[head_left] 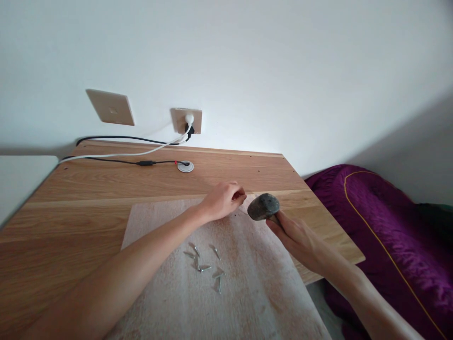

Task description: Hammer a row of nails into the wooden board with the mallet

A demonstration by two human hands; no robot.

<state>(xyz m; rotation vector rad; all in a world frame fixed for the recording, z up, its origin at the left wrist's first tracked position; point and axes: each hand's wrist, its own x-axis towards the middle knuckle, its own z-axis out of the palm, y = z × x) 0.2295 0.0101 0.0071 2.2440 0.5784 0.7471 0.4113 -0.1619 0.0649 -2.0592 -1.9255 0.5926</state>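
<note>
A wood-grain worktop [71, 226] is running along the wall, and a purple cover [392, 236] is bulging beyond its right edge. On the worktop a pale board [251, 288] is lying, its far edge sitting short of the worktop's back edge. Being broad and flat, it is probably stiff, best steadied by pressing near an edge.

The right hand [295, 231] is wrapping around the handle of a hammer [264, 207], its fingers clamping just behind the head. The dark head is standing over the board's far right corner; whether it is touching anything there I cannot tell. It is looking dense and heavy for its size, so a hold lower down the handle would likely give more swing, and this short one more control.

The left hand [222, 200] is reaching over the board's far edge, fingers curling just left of the hammer head. Whether the fingertips are meeting, or pinching something small, I cannot tell.

Smallest of all, several loose nails [205, 269], perhaps screws, are lying scattered around the board's middle, well in from its edges. They are probably light, hard, slippery and prone to rolling, best pinched mid-shank.
</note>
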